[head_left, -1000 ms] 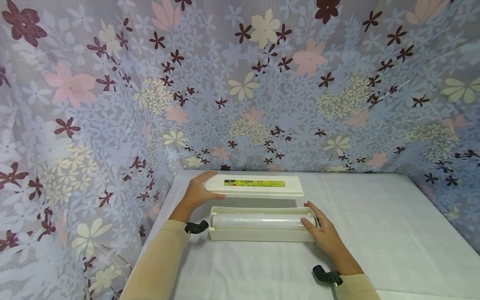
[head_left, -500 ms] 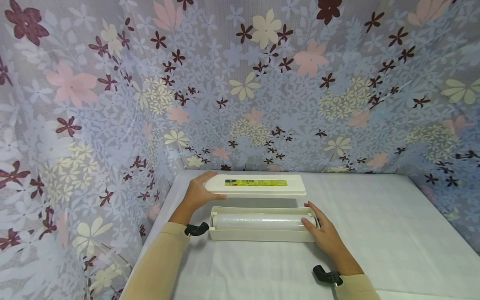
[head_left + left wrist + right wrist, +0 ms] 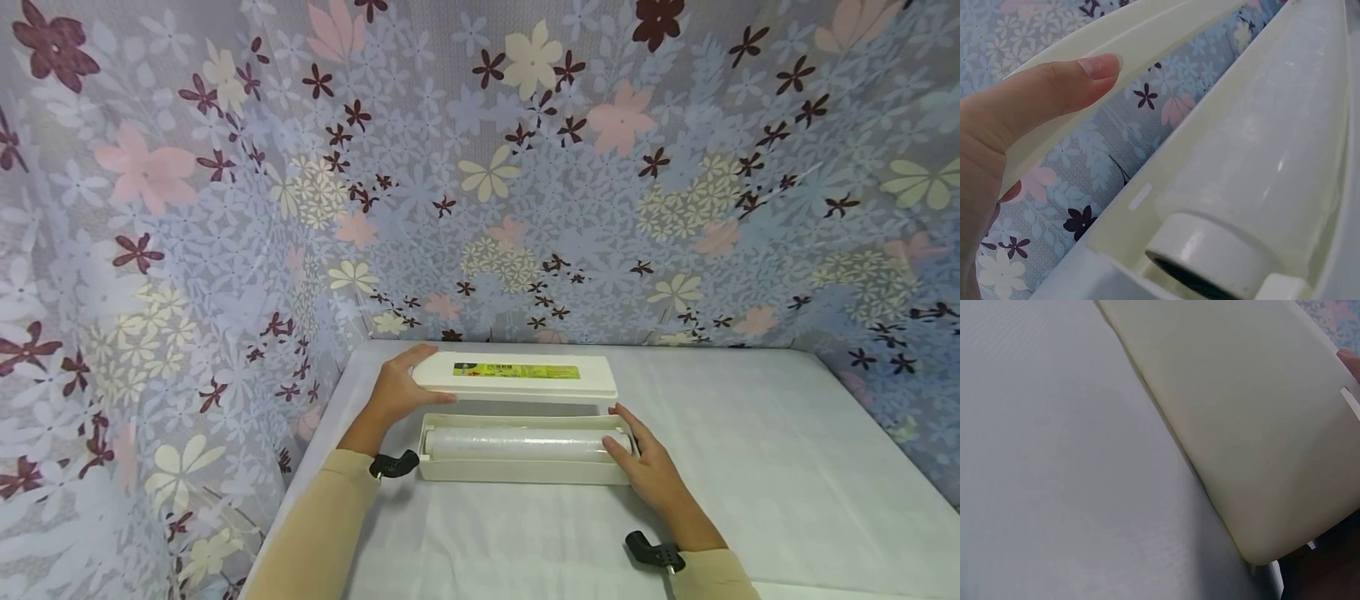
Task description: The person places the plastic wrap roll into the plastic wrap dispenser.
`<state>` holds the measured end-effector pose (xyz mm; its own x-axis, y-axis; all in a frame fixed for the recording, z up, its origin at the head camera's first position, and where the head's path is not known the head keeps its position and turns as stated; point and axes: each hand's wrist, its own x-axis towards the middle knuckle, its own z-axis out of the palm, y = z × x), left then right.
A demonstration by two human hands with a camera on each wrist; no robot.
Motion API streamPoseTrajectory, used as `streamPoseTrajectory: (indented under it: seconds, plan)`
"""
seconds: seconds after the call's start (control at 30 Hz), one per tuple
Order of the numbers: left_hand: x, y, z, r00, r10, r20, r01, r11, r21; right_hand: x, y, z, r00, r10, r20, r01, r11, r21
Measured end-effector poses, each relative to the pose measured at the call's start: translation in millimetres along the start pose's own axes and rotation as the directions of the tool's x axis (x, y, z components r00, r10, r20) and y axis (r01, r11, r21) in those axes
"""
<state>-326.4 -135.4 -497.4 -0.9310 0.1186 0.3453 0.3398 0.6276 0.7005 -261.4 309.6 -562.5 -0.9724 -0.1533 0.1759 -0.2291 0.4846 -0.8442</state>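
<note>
In the head view my left hand (image 3: 396, 390) grips the left end of a long white lid (image 3: 517, 387) with a yellow-green label, its thumb along the near edge. The lid hangs over the far side of a cream cling film box (image 3: 525, 472). Inside that uncovered box lies a roll of cling film (image 3: 510, 443); the left wrist view shows the roll's white core end (image 3: 1210, 250) close up. My right hand (image 3: 652, 468) holds the box's right end, thumb over the roll's end and fingers around the back. From the right wrist the box's plain front wall (image 3: 1229, 425) shows.
A white cloth (image 3: 750, 450) covers the table under the box. Flower-patterned curtains (image 3: 487, 208) stand behind the table and along its sides. A black wrist mount (image 3: 394, 464) sits on the left wrist, and another (image 3: 655, 552) on the right.
The lid in my left hand has shifted slightly to the right and, in the last half second, a little down toward the box. My right hand and the box have stayed put.
</note>
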Motion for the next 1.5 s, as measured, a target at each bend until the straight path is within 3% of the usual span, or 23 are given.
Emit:
streamPoseTrajectory:
  seconds: [0.63,1.5]
  plan:
    - [-14.9,10.0,5.6,0.999,0.022,-0.032,-0.024,0.999,-0.034,-1.4,-1.4,-0.7,0.999,0.048,0.003,-0.048,0.999,0.002]
    - [-34.8,14.8,17.1,0.993,0.089,-0.079,-0.094,0.994,-0.059,-3.7,-0.9,1.7,1.000,0.012,-0.011,-0.012,1.000,0.014]
